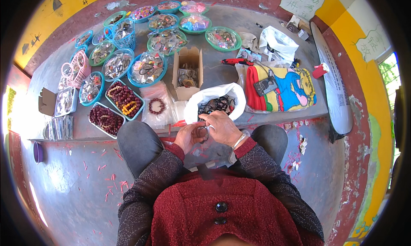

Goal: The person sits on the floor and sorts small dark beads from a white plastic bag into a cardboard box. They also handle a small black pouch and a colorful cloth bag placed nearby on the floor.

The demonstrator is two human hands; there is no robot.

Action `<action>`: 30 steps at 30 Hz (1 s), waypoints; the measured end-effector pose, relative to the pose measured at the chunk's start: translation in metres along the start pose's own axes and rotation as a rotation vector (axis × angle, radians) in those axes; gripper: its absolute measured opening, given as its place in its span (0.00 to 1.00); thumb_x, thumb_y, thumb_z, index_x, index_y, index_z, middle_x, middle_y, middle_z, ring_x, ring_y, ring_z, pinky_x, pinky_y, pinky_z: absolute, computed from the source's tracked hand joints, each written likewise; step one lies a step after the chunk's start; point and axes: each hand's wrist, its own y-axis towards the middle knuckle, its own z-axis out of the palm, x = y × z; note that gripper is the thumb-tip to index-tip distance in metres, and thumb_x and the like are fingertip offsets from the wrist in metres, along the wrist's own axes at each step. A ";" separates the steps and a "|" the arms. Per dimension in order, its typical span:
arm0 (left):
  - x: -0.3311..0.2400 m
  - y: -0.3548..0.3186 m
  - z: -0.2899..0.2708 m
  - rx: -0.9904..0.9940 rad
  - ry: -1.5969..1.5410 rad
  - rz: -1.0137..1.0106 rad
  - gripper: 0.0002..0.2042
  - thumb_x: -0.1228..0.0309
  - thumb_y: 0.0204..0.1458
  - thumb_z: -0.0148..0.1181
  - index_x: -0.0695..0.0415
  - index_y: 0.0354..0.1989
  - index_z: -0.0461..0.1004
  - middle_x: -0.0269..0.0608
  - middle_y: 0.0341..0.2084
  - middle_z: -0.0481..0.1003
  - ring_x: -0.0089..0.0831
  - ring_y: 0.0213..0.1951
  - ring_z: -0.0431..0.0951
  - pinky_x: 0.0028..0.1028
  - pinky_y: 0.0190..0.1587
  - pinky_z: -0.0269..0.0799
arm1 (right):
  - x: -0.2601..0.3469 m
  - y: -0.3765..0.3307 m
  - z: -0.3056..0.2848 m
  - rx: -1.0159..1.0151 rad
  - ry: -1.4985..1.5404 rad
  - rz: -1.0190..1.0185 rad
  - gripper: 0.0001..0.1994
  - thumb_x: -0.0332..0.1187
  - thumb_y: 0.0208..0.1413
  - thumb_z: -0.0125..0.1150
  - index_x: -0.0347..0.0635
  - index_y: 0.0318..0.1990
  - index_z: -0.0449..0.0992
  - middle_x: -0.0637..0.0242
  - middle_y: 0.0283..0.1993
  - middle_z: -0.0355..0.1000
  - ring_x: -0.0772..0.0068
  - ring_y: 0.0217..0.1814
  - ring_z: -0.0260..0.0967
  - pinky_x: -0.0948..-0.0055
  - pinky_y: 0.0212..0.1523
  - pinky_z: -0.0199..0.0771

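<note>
"Red jacket (222, 194) fills my near view. Status?"

"Left hand (186, 137) and right hand (223, 128) together, pinching a thin loop (206, 135) between them, at the near rim of the white bag (196, 103)."

The grey bench (214, 70) carries blue and green baskets (147, 86) on the far left, bead-filled trays (102, 131) near left, an open cardboard box (187, 93) and white bag (238, 98) mid-near, and a folded blanket (287, 89) right; glare blurs what seem packets (58, 128) near left.
</note>
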 end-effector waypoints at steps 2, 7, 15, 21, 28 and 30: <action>0.000 0.000 0.000 -0.003 -0.010 -0.003 0.18 0.63 0.59 0.37 0.63 0.46 0.68 0.39 0.29 0.74 0.29 0.28 0.75 0.22 0.30 0.74 | -0.001 0.000 0.001 -0.018 0.011 -0.012 0.23 0.22 0.39 0.49 0.41 0.48 0.67 0.66 0.29 0.67 0.61 0.38 0.64 0.63 0.46 0.62; 0.002 0.003 -0.001 -0.028 0.020 -0.011 0.17 0.63 0.59 0.38 0.61 0.46 0.67 0.41 0.31 0.74 0.29 0.31 0.76 0.22 0.31 0.74 | -0.001 -0.001 0.002 -0.028 0.020 -0.034 0.23 0.22 0.39 0.49 0.42 0.48 0.67 0.65 0.30 0.67 0.61 0.38 0.65 0.63 0.45 0.62; 0.005 0.004 0.003 -0.022 0.080 0.020 0.15 0.62 0.58 0.41 0.59 0.45 0.68 0.39 0.35 0.74 0.26 0.36 0.75 0.21 0.31 0.74 | -0.003 -0.001 0.006 -0.040 0.043 -0.040 0.19 0.22 0.41 0.49 0.42 0.46 0.69 0.61 0.31 0.67 0.58 0.37 0.66 0.63 0.44 0.62; 0.003 0.001 0.006 -0.017 0.084 0.025 0.15 0.63 0.58 0.41 0.60 0.44 0.68 0.40 0.34 0.74 0.26 0.37 0.75 0.21 0.32 0.74 | -0.006 -0.003 0.013 -0.008 0.052 -0.050 0.20 0.22 0.40 0.49 0.43 0.46 0.68 0.60 0.32 0.68 0.58 0.39 0.65 0.63 0.45 0.61; 0.004 0.003 0.003 -0.022 -0.006 0.029 0.15 0.63 0.57 0.42 0.61 0.44 0.68 0.40 0.34 0.73 0.27 0.36 0.75 0.21 0.32 0.74 | -0.002 -0.001 0.012 0.001 0.017 -0.060 0.21 0.23 0.40 0.51 0.44 0.47 0.68 0.61 0.34 0.68 0.59 0.41 0.65 0.63 0.47 0.60; 0.002 0.003 0.004 -0.026 -0.019 0.028 0.15 0.63 0.57 0.43 0.61 0.44 0.67 0.40 0.35 0.73 0.27 0.36 0.75 0.22 0.33 0.74 | -0.001 0.000 0.011 -0.031 0.020 -0.058 0.20 0.23 0.40 0.51 0.43 0.46 0.68 0.61 0.36 0.68 0.59 0.43 0.64 0.63 0.48 0.61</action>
